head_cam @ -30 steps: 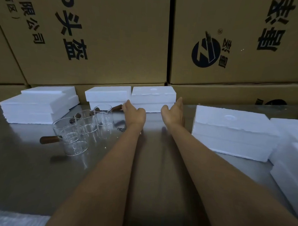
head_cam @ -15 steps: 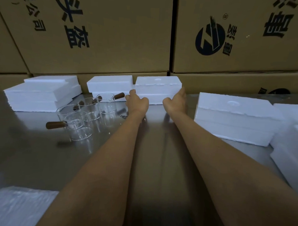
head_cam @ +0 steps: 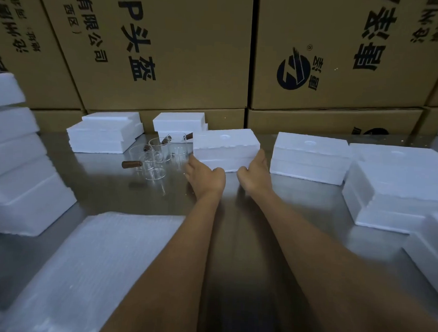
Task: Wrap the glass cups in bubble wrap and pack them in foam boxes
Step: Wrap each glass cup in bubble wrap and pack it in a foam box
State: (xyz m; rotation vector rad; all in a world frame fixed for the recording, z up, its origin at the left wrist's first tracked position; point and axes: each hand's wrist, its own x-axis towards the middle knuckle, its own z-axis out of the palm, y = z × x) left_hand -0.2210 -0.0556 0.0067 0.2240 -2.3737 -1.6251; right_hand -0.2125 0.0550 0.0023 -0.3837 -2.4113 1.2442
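1. The foam box (head_cam: 226, 148) lies between both hands on the table (head_cam: 108, 184), its long axis running left to right across the fingers.
2. The left hand (head_cam: 205, 176) grips its left end; the right hand (head_cam: 256, 175) grips its right end, fingers curled round the corners.
3. The cups (head_cam: 156, 158) stand just left of the left fingers, so that hand is nearer them.
4. The bubble wrap (head_cam: 98, 261) lies nearer the body, left of the forearms.

Black Chinese print is seen on the stacked cardboard cartons behind the table, rotated sideways. On the left-centre carton (head_cam: 167, 49), "有限公司", a bracketed "西区" and large "P头盔" are read. On the right carton (head_cam: 341, 53), a round black logo (head_cam: 293, 72) with a "Z" shape and an ® mark is printed; its other characters are not legible.
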